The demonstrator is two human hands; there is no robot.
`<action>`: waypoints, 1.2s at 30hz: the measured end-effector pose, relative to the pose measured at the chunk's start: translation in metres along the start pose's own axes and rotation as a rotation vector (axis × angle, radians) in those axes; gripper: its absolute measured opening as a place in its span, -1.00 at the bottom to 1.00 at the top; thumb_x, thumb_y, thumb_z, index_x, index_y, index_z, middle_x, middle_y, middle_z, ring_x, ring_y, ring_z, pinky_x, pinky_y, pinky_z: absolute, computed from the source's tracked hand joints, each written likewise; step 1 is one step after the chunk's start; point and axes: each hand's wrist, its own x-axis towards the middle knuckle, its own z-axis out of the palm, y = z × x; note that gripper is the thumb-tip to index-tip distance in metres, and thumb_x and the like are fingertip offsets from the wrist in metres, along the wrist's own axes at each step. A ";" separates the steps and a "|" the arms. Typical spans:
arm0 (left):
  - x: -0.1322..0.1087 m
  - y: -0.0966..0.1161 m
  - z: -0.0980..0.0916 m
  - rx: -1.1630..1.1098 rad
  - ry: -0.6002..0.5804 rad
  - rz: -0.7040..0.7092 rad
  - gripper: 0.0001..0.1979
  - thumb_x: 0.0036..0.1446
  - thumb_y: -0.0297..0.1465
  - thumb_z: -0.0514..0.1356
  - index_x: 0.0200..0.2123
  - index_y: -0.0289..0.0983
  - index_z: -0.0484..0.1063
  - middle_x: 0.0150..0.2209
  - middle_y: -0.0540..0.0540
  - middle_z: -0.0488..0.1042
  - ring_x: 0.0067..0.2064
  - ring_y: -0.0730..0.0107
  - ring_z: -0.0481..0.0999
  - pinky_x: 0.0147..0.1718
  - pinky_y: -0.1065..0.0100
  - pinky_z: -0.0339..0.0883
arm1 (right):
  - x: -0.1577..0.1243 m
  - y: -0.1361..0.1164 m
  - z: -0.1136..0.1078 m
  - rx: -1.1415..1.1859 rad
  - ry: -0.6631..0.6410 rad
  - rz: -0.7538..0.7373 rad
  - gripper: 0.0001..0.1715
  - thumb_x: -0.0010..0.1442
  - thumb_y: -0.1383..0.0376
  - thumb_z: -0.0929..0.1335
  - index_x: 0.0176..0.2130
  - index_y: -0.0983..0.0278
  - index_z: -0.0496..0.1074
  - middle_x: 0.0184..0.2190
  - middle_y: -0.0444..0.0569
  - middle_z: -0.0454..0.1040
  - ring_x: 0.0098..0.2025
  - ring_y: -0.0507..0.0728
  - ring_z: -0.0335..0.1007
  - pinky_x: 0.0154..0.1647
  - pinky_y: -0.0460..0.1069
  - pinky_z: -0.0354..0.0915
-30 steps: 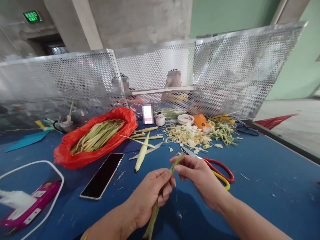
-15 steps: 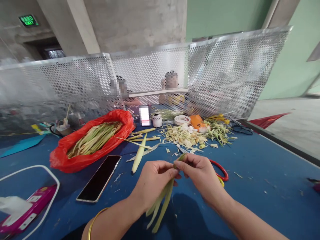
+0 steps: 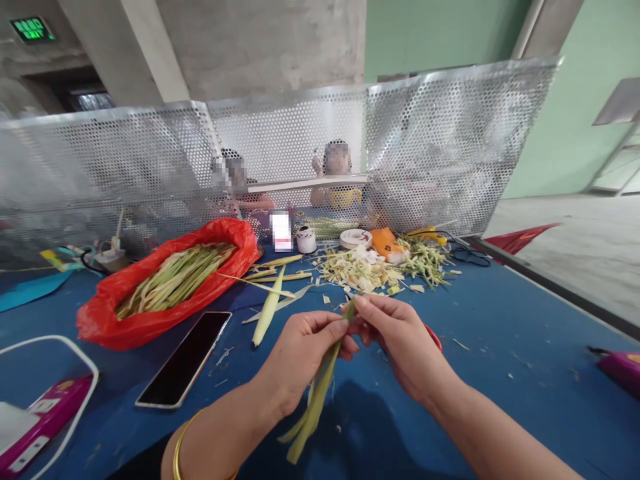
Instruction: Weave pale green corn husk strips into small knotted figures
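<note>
A bundle of pale green husk strips (image 3: pixel 320 393) hangs down between my hands over the blue table. My left hand (image 3: pixel 305 353) is closed, its thumb and fingers pinching the strips near their upper end. Beside it, my right hand (image 3: pixel 395 330) pinches the top tip of the same strips, fingertips almost touching those of the left. Part of a red scissor handle (image 3: pixel 434 337) shows behind the right hand; the rest is hidden. Left of my hands lies a pale, pointed rolled husk (image 3: pixel 269 310), dark at its lower end.
A red plastic bag (image 3: pixel 107 327) of husk strips (image 3: pixel 175 277) lies at left, with a phone (image 3: pixel 185 360) and purple power strip (image 3: pixel 45 423) nearer. Husk scraps (image 3: pixel 357 267), a tape roll (image 3: pixel 356 239) and a small jar (image 3: pixel 306 240) lie before the perforated metal screen (image 3: pixel 290 140). People sit behind it.
Both hands have shifted slightly along with the strips, and the strips hang closer together. The right hand now covers more of the scissors. The whole view has turned a little to the right.
</note>
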 end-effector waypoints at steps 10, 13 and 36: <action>0.001 -0.011 -0.001 -0.093 0.059 -0.055 -0.73 0.02 -0.21 0.29 -0.47 -0.33 0.48 -0.55 0.00 0.44 -0.54 0.52 0.41 -0.47 0.45 0.29 | 0.000 0.005 0.004 -0.099 0.049 -0.043 -0.71 -0.03 0.14 0.48 -0.53 0.29 0.44 -0.66 -0.19 0.34 -0.57 -0.02 0.16 -0.53 -0.09 0.16; 0.003 -0.014 -0.001 -0.121 0.083 -0.037 -0.75 0.06 -0.23 0.27 -0.47 -0.32 0.45 -0.56 0.03 0.41 -0.59 0.56 0.35 -0.53 0.47 0.26 | 0.000 0.009 0.004 -0.138 0.077 -0.065 -0.77 0.01 0.17 0.46 -0.50 0.30 0.48 -0.61 -0.15 0.41 -0.56 -0.01 0.19 -0.51 -0.09 0.17; 0.003 -0.018 0.003 -0.118 0.134 -0.024 -0.76 0.08 -0.25 0.24 -0.47 -0.32 0.45 -0.57 0.05 0.38 -0.65 0.64 0.20 -0.71 0.54 0.06 | -0.001 0.012 0.007 -0.099 0.161 -0.067 -0.81 0.00 0.22 0.44 -0.53 0.28 0.45 -0.60 -0.13 0.45 -0.57 0.00 0.22 -0.50 -0.08 0.21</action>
